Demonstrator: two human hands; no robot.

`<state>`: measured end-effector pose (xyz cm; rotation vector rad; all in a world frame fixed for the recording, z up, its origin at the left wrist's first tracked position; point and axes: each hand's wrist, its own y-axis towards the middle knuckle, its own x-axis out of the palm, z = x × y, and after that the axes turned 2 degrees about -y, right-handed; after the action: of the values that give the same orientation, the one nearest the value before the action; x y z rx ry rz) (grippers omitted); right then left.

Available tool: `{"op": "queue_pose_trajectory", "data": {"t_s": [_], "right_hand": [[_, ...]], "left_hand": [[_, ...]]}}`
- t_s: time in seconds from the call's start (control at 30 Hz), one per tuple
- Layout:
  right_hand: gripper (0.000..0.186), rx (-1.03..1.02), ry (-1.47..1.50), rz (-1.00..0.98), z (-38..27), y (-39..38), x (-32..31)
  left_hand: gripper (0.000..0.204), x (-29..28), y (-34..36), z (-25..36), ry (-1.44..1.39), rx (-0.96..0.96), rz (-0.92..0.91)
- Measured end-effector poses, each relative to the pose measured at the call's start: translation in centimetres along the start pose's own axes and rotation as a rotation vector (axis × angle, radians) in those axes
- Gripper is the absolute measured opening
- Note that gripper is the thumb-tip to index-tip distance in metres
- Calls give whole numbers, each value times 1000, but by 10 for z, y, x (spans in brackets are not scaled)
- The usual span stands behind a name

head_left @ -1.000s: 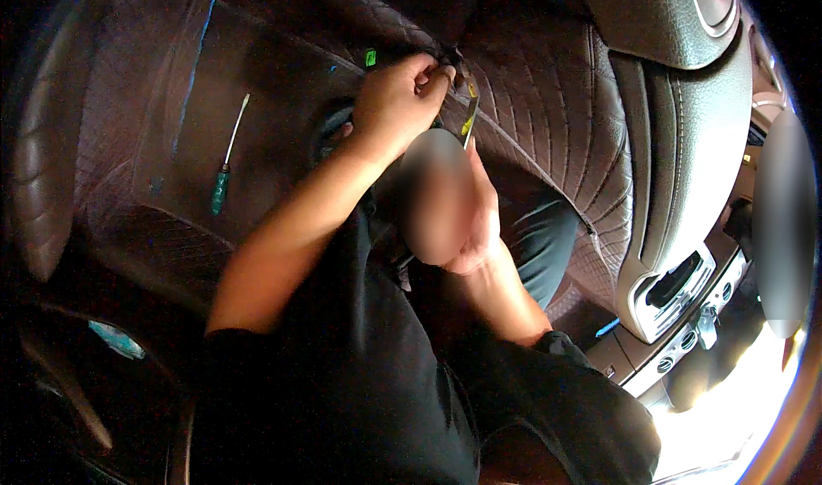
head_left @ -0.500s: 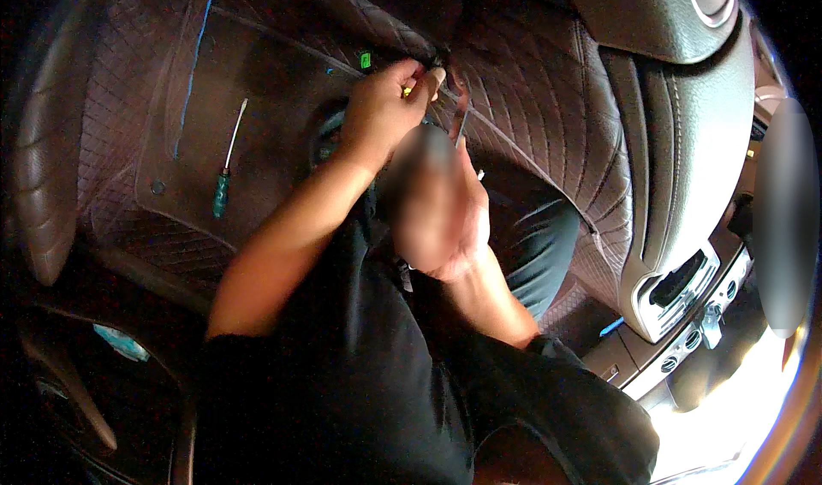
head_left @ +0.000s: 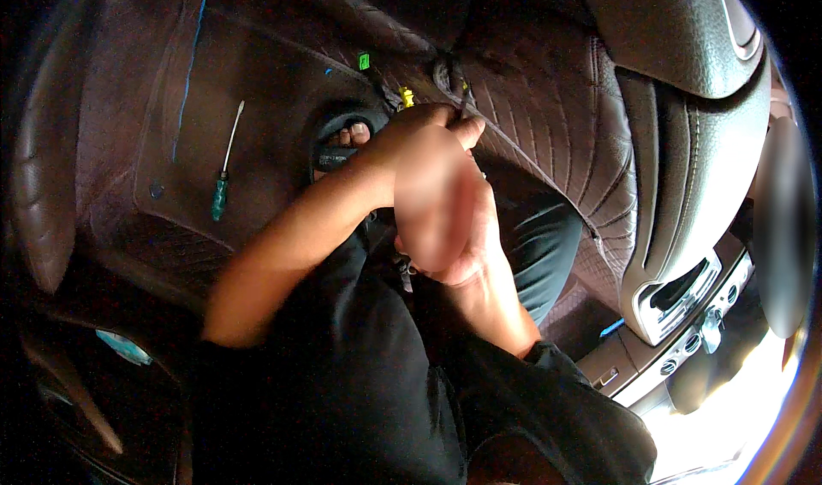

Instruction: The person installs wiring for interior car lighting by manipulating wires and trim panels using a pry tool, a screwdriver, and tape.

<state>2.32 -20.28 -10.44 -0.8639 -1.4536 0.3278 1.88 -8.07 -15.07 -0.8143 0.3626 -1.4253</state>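
My left hand [head_left: 428, 125] has come over my right hand [head_left: 479, 220], its fingers curled at a slim dark tool [head_left: 464, 100]. My right hand is closed round the lower part of that tool; a blurred patch hides most of both grips and whatever else is in them. Just beyond my fingers a yellow connector [head_left: 407, 96] sits by dark wiring [head_left: 443, 74] at the edge of the quilted lining. A small green tag [head_left: 364, 61] is a little farther left.
A green-handled screwdriver [head_left: 221, 190] lies on the floor mat [head_left: 171, 211]. My sandalled foot [head_left: 338, 155] is beside my hands. A padded panel [head_left: 685, 142] and a console with dials [head_left: 693, 339] are at right, a door handle [head_left: 94, 416] at lower left.
My left hand has moved down and right from the wiring onto the tool above my right hand, uncovering the yellow connector and my foot. The right hand stays roughly in place.
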Motion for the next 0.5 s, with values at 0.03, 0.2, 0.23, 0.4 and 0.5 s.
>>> {"op": "queue_pose_trajectory", "data": {"t_s": [0.03, 0.2, 0.23, 0.4, 0.5], "right_hand": [[45, 0, 0, 65, -2, 2, 2], [37, 47, -29, 171, -8, 20, -25], [36, 63, -38, 298, -10, 21, -22], [39, 173, 89, -8, -1, 27, -83], [54, 380, 132, 190, 8, -8, -36]], "left_hand": [[52, -1, 4, 3, -64, -51, -7], [46, -4, 21, 1, 40, -5, 97], [48, -4, 17, 4, 140, -4, 101], [56, -1, 9, -3, 151, 65, 56], [52, -2, -9, -4, 374, 30, -68]]}}
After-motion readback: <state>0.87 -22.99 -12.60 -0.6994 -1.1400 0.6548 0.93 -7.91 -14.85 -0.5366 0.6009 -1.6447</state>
